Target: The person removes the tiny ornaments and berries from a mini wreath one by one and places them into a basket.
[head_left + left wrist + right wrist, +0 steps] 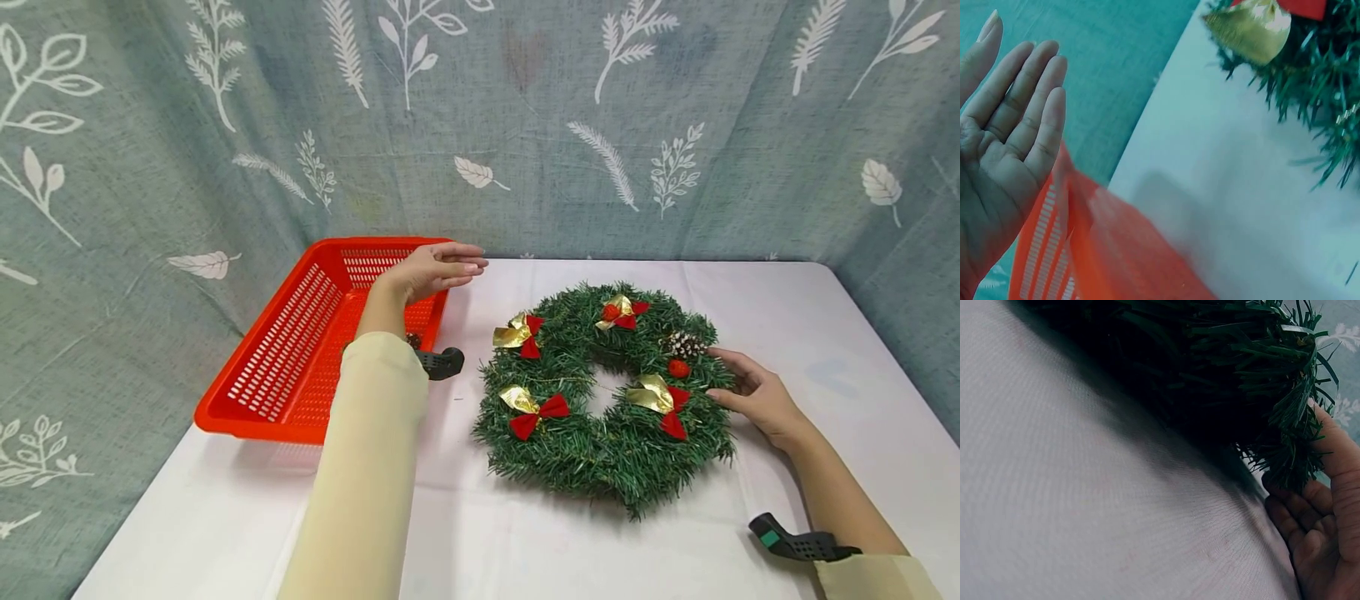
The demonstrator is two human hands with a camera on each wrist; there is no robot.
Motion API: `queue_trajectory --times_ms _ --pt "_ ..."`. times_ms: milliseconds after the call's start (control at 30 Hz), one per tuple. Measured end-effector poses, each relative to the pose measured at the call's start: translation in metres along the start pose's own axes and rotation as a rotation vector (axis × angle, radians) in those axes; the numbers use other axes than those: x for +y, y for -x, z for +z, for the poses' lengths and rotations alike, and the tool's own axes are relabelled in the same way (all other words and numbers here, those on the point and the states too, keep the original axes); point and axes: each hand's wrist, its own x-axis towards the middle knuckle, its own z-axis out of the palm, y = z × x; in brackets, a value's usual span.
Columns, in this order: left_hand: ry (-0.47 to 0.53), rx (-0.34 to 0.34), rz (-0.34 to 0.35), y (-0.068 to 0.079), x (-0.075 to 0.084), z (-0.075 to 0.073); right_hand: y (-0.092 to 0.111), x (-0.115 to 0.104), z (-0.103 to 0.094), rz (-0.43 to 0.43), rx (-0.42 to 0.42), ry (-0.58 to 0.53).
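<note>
A green Christmas wreath [555, 454] lies on the white table, decorated with red-and-gold bows [528, 410], red berries [678, 369] and a pine cone [684, 345]. My right hand [763, 402] holds the wreath's right edge; in the right wrist view the thumb [1335, 440] is on the outer needles with the fingers curled beneath. Above the right rim of a red plastic basket [255, 429] is my left hand [433, 271], its fingers extended and nothing in it. The left wrist view shows the bare palm [997, 169] beside the basket. My left forearm hides part of the basket.
Inside the basket, a small pine cone [413, 340] shows next to my left wrist. Behind the table [810, 333] hangs a grey-green curtain [540, 167] with white leaf prints. Each wrist wears a black camera mount [802, 543].
</note>
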Motion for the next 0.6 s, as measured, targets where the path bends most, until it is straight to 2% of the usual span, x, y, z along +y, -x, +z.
queue_trajectory --times_ms 200,467,600 --pt "-0.047 -0.051 0.002 -0.013 0.001 0.016 -0.001 0.000 -0.001 0.007 0.000 0.011" --pt "-0.058 -0.065 0.005 -0.024 0.003 0.040 -0.001 0.001 -0.001 0.012 -0.005 0.012" --pt "-0.054 -0.096 0.014 -0.031 0.002 0.052 0.000 0.002 -0.001 0.015 -0.002 0.015"
